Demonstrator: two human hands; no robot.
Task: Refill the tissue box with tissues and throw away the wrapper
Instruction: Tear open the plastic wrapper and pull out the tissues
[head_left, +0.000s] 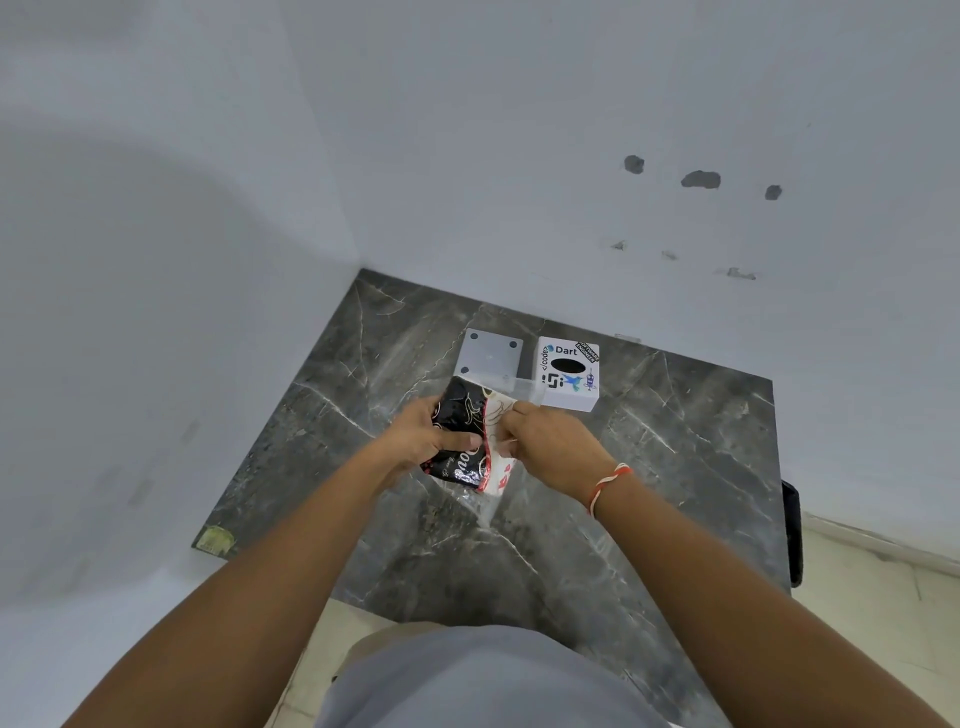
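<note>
A white cube-shaped tissue box (567, 396) with stickers and a dark oval slot on top stands at the back of the dark marble table (649, 467). Beside it on the left lies its flat white base plate (491, 353) with dark corner feet. Just in front of both, a black, red and white plastic tissue pack (465, 415) is held above the table. My left hand (423, 439) grips the pack's black side. My right hand (548, 441) pinches its white and clear wrapper end. Which tissues are inside is hidden.
The table stands in a corner between white walls at left and back. A yellowish sticker (215, 538) marks its front left corner. A dark object (792, 535) hangs at the table's right edge. Pale floor tiles show at right and below.
</note>
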